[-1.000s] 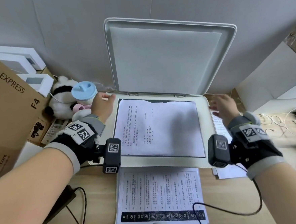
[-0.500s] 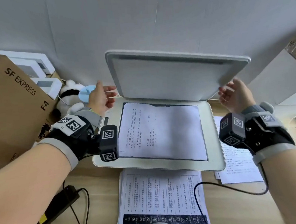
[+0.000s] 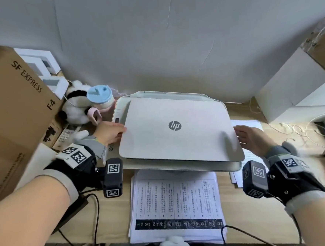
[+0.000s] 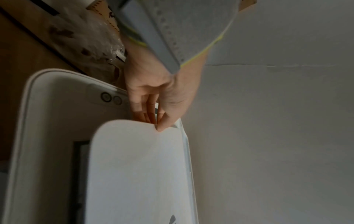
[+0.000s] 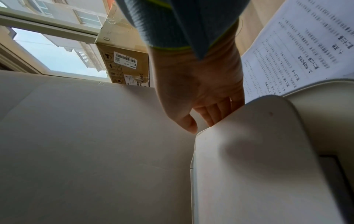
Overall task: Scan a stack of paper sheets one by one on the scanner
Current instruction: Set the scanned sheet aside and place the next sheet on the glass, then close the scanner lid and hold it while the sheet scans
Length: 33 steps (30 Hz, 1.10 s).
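The white HP scanner lid (image 3: 176, 133) lies almost flat over the scanner body (image 3: 180, 168), with a thin gap left at the front. The sheet on the glass is hidden under it. My left hand (image 3: 110, 134) pinches the lid's left edge, thumb on top and fingers beneath (image 4: 153, 121). My right hand (image 3: 251, 139) is at the lid's right edge, its straight fingers (image 5: 216, 115) reaching under the lid (image 5: 249, 151). A stack of printed sheets (image 3: 175, 204) lies on the desk in front of the scanner. More printed sheets (image 3: 248, 124) lie to its right.
A large SF Express cardboard box (image 3: 13, 114) stands at the left. A panda plush (image 3: 76, 107) and a blue-lidded cup (image 3: 100, 96) sit by the scanner's back left corner. White boxes (image 3: 299, 82) stand at the right. Black cables (image 3: 95, 214) cross the desk's front edge.
The lid has swung down from upright to nearly flat, covering the sheet on the glass. Both hands moved from beside the scanner to the lid's edges and came down with it.
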Available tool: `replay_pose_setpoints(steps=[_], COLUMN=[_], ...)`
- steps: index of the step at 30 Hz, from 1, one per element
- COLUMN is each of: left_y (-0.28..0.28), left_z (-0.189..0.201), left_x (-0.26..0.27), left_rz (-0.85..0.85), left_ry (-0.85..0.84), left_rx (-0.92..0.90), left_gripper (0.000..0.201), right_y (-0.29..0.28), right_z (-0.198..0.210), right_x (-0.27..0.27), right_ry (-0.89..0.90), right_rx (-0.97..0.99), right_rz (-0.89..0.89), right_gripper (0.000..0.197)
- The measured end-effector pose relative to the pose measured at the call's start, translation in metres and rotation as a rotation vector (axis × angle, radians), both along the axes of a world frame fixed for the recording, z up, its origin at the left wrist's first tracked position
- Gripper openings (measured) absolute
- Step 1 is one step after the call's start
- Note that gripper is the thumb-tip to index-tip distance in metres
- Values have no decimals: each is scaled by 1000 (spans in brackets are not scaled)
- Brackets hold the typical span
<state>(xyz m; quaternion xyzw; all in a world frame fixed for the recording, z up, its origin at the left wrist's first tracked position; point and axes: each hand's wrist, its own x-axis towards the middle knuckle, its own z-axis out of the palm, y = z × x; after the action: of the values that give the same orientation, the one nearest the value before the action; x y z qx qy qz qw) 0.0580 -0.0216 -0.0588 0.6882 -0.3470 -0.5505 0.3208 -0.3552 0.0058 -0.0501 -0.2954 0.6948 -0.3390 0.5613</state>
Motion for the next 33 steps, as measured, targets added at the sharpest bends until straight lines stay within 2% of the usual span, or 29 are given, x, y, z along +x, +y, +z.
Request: replay_pose_setpoints(steps=[5, 10, 12, 14, 17, 19, 21, 25, 28, 33], left_y=[4, 3, 0, -5, -6, -4, -6, -15, -11, -12], left_z=[-6, -3, -2, -9, -18, -26, -44, -82, -75, -67], left_x=[-1, 2, 5, 16, 31, 37, 43, 56, 50, 44], left_rz=[-5, -45, 40, 115, 151, 139, 82, 92, 137, 203], left_ry=[-73, 17, -33, -99, -312, -303, -264, -297, -323, -306], left_rx=[13, 101, 77, -16, -93, -27, 52, 77, 98, 130], left_gripper=[22, 24, 12, 17, 14, 13, 22, 19, 12, 31], right_y=[5, 6, 5, 4, 8, 12, 17, 22, 22, 21], right_z=[0, -1, -2, -5, -12, -19, -27, -42, -48, -48], right_x=[9, 8, 6, 4, 3, 6, 8, 10, 7, 5], right_ry=[59, 89, 116, 145, 184, 178, 155, 183, 209, 209], right_rx=[12, 8, -10, -60, -94, -56, -15, 34, 42, 43], right_rz=[-36, -112, -161, -215, -264, -256, -238, -174, -173, -171], right_gripper=[18, 17, 15, 16, 15, 12, 18, 12, 12, 14])
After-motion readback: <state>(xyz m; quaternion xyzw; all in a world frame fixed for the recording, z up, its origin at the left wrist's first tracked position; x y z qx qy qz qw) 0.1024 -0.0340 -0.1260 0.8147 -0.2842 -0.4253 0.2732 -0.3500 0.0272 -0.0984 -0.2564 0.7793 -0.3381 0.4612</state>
